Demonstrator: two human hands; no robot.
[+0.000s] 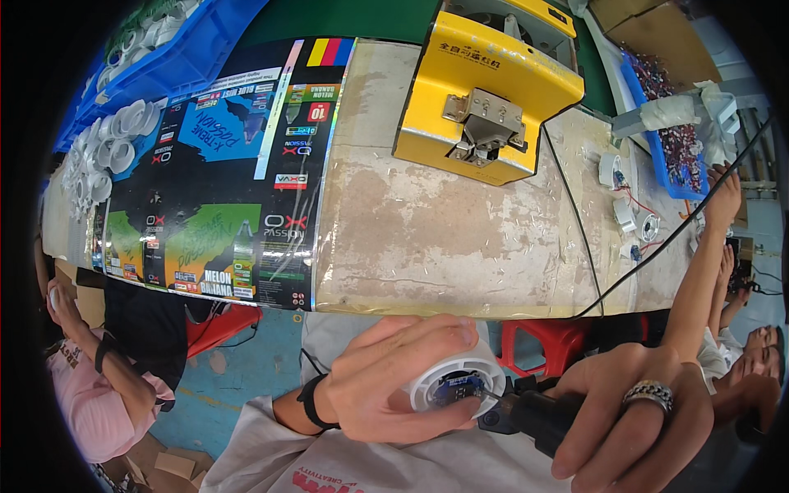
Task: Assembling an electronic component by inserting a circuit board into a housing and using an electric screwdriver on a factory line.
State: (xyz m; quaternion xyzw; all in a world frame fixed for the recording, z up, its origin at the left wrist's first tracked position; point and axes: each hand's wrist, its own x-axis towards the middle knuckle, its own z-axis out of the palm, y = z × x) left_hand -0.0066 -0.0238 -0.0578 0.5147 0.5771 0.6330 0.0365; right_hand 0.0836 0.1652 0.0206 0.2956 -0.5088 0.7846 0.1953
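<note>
Just beyond the near edge of the table, my left hand [394,382] is wrapped round a white round plastic housing [483,355]. The housing's open side faces right, and a small blue circuit board [460,386] shows inside it. My right hand [637,411], with a ring on one finger, is closed on a black electric screwdriver [544,417]. The screwdriver points left, and its thin bit reaches into the housing beside the board. Part of the handle is hidden by my right fingers. My left thumb presses against the housing's lower rim.
A yellow screw feeder [493,82] stands at the back of the table. White plastic rings [107,152] pile up at left by a blue crate [181,57]. Wired parts [629,209] and a blue tray [657,135] lie right, near a co-worker's hand [723,195]. A black cable [657,251] crosses there.
</note>
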